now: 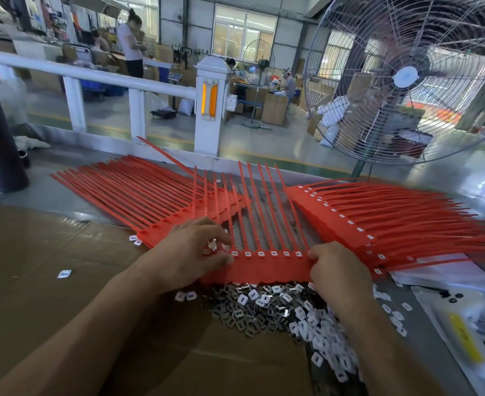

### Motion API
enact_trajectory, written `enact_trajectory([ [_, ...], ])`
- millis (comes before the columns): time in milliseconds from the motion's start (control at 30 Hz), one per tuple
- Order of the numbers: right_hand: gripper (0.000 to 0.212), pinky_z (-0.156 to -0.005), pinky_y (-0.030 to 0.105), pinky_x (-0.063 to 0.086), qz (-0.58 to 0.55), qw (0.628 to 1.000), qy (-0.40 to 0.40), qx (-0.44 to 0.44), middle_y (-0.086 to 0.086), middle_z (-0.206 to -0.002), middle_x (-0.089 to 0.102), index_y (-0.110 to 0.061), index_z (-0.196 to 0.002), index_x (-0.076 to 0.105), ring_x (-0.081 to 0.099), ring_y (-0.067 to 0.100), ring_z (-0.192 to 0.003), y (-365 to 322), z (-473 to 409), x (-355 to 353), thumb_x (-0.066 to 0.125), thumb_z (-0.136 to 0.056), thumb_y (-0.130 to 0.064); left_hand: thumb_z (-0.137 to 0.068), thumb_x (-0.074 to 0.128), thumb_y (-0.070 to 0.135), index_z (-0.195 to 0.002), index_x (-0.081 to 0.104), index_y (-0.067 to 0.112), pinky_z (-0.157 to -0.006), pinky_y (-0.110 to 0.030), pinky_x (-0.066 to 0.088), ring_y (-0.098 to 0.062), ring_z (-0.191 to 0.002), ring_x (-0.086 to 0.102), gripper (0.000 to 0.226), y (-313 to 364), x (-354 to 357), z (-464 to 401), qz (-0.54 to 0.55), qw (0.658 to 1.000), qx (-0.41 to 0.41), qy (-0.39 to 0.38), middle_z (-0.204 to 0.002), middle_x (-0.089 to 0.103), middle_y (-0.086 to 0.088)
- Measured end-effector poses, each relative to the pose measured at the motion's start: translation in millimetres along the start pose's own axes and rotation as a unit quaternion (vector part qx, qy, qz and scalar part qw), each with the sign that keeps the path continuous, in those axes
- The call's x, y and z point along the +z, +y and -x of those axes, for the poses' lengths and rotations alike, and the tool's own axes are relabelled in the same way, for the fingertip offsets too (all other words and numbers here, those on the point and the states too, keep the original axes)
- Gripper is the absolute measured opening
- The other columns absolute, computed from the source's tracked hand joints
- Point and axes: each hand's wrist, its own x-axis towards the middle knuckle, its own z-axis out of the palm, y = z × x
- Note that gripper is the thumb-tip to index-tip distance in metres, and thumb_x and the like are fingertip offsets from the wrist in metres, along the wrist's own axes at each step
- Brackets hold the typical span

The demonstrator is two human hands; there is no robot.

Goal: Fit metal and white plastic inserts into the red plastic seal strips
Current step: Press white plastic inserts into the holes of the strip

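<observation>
A red seal strip panel [267, 268] lies in front of me, its tails pointing away, with several white inserts seated along its heads. My left hand [189, 252] rests on the panel's left end and pinches a small metal insert [212, 244] between thumb and fingertips. My right hand [338, 270] grips the panel's right edge with curled fingers. A heap of metal inserts [241, 312] and white plastic inserts [318, 335] lies just below the panel.
A stack of red strips without inserts [138, 192] lies at the left, a stack with white inserts [378, 215] at the right. Brown cardboard [50, 267] covers the table's left. A large floor fan [406, 78] stands behind at right, a white railing [92, 75] behind.
</observation>
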Motion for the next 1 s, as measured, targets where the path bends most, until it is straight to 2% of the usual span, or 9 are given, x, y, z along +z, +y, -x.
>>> enact_trajectory([
  [100,0.044,-0.086,0.038,0.056,-0.059,0.998,0.01,0.007,0.0,-0.125,0.069,-0.027,-0.122,0.075,0.066,0.022,-0.106,2.4,2.6,2.3,0.049,-0.095,-0.004,-0.093,0.063,0.048,-0.094,0.066,0.036,-0.084,-0.029,0.053,0.0,-0.093,0.055,0.012,-5.2,-3.2,0.9,-0.006,0.991,-0.077,0.11,-0.102,0.055,0.02],
  [200,0.041,-0.093,0.039,0.054,-0.105,0.993,0.035,0.026,0.001,-0.129,0.067,-0.023,-0.13,0.071,0.065,0.022,-0.112,5.3,1.0,4.5,0.049,-0.098,-0.007,-0.093,0.065,0.045,-0.079,0.062,0.029,-0.07,-0.036,0.057,-0.005,-0.073,0.059,0.022,-11.6,-5.5,2.6,-0.069,0.969,-0.169,0.166,-0.082,0.061,0.012],
  [333,0.028,-0.079,0.037,0.056,-0.095,0.995,0.033,0.025,0.005,-0.109,0.071,-0.018,-0.113,0.075,0.067,0.022,-0.089,8.1,-3.6,9.0,0.05,-0.102,-0.023,-0.089,0.065,0.059,-0.078,0.063,0.026,-0.071,-0.036,0.058,-0.008,-0.069,0.061,0.035,-11.8,-9.8,4.6,-0.115,0.96,-0.23,0.114,-0.074,0.063,0.011],
  [400,0.028,-0.075,0.037,0.057,-0.088,0.995,0.025,0.025,0.005,-0.101,0.068,-0.017,-0.106,0.075,0.065,0.02,-0.081,7.7,-4.4,10.4,0.052,-0.104,-0.033,-0.086,0.065,0.064,-0.077,0.064,0.025,-0.066,-0.033,0.056,-0.007,-0.066,0.062,0.04,-8.4,-9.0,4.6,-0.124,0.958,-0.242,0.09,-0.071,0.064,0.011],
  [600,0.032,-0.077,0.038,0.058,-0.089,0.995,0.018,0.032,0.004,-0.106,0.066,-0.018,-0.117,0.073,0.065,0.021,-0.087,5.9,-6.2,12.9,0.052,-0.105,-0.038,-0.079,0.071,0.067,-0.073,0.067,0.024,-0.06,-0.029,0.048,-0.006,-0.063,0.063,0.044,-7.1,-10.3,2.7,-0.113,0.957,-0.26,0.06,-0.066,0.066,0.01],
  [733,0.032,-0.083,0.04,0.056,-0.131,0.99,0.014,0.054,0.006,-0.116,0.063,-0.015,-0.126,0.067,0.064,0.024,-0.097,5.8,-6.6,14.4,0.056,-0.103,-0.035,-0.082,0.074,0.058,-0.076,0.067,0.025,-0.063,-0.032,0.054,-0.006,-0.065,0.064,0.034,-6.4,-8.9,-0.5,-0.045,0.961,-0.266,0.06,-0.07,0.068,0.01],
  [833,0.027,-0.079,0.036,0.05,-0.169,0.983,0.029,0.069,0.003,-0.114,0.062,-0.017,-0.121,0.065,0.062,0.022,-0.096,7.1,-9.4,16.7,0.06,-0.102,-0.034,-0.082,0.076,0.053,-0.078,0.067,0.025,-0.047,-0.023,0.051,-0.004,-0.053,0.065,0.03,-5.2,-9.2,-1.1,0.02,0.958,-0.271,0.087,-0.069,0.069,0.008],
  [900,0.021,-0.074,0.032,0.045,-0.232,0.969,0.045,0.079,-0.004,-0.106,0.064,-0.019,-0.117,0.064,0.059,0.015,-0.09,9.0,-12.8,18.9,0.062,-0.101,-0.033,-0.084,0.077,0.049,-0.08,0.066,0.025,-0.039,-0.017,0.046,-0.003,-0.051,0.065,0.027,-2.7,-10.0,-1.6,0.061,0.953,-0.278,0.107,-0.071,0.07,0.005],
  [1000,0.018,-0.064,0.019,0.039,-0.359,0.927,0.061,0.091,-0.019,-0.096,0.058,-0.025,-0.114,0.065,0.054,-0.003,-0.083,10.6,-15.8,21.8,0.065,-0.099,-0.033,-0.089,0.076,0.038,-0.086,0.066,0.016,-0.044,-0.03,0.056,-0.014,-0.049,0.069,0.024,3.6,-10.5,-2.8,0.175,0.935,-0.284,0.121,-0.069,0.072,-0.002],
])
